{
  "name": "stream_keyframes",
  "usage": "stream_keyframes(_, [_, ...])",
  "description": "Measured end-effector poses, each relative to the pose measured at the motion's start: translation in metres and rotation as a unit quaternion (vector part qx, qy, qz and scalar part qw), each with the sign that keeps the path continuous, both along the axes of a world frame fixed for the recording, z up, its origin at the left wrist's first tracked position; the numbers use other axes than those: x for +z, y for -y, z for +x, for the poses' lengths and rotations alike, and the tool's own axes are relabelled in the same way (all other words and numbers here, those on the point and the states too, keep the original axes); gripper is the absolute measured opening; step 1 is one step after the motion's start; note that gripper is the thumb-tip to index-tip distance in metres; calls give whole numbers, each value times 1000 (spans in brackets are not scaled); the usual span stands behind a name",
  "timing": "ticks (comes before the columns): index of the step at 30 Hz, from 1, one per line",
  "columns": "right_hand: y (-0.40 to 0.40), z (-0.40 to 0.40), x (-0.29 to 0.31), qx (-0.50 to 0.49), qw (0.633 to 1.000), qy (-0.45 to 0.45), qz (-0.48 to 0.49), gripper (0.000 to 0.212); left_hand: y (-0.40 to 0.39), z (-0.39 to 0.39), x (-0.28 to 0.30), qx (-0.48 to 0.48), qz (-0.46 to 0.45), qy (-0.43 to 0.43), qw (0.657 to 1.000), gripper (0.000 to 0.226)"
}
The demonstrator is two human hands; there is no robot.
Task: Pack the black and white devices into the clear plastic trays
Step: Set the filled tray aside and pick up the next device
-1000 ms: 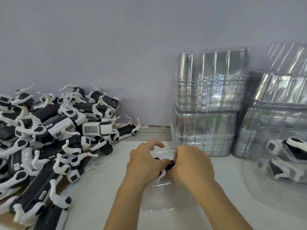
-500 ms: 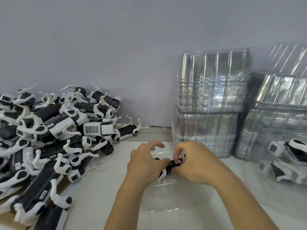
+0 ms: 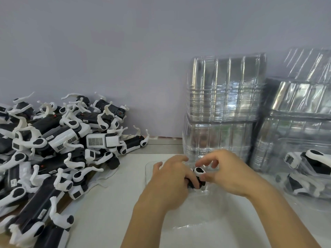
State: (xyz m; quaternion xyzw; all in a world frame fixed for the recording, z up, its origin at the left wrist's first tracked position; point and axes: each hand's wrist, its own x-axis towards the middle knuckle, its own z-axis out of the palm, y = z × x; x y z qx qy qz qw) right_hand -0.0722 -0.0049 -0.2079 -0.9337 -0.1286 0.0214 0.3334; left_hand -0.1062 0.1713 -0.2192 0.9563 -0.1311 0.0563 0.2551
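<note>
- My left hand [image 3: 170, 179] has its fingers curled over the near end of the device [image 3: 197, 178], gripping the black body; most of that body is hidden under my knuckles.
- My right hand [image 3: 231, 174] pinches the white-and-black rounded end between thumb and forefinger, and the other fingers [image 3: 214, 162] are lifted and loosely spread above it.
- The device sits between the two sets of fingertips, low over the far end of the clear tray [image 3: 179, 228] lying flat under my wrists. I cannot tell whether it is touching the tray floor.
- To do this step well, I judge I should keep both grips light and line the body up with the moulded pocket before pressing.
- The thin plastic looks likely to flex and slide, so I would push straight down, not sideways.
- I would keep the white arm folded in so it does not catch the rim.
- The heap of unpacked devices [image 3: 59, 149] lies well left of my left fingers; the stacked trays [image 3: 222, 108] stand just beyond my right fingertips.
- A packed tray [image 3: 308, 176] lies off to the right.
</note>
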Motion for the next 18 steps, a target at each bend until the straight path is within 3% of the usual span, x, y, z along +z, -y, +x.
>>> stream_keyframes(3, [1,1,-2,3,1000,2,9,24,3,-2,-3,-13,59,-29,998,50])
stream_keyframes(6, [0,2,-4,-3,1000,5,13,22,5,-3,-2,-2,89,-51,995,46])
stream_keyframes(10, [-2,3,-5,-13,1000,17,17,18,8,-4,-2,18,64,-44,997,33])
stream_keyframes(18, [1,2,-2,-3,1000,15,25,20,1,-1,2,18,8,-35,999,32])
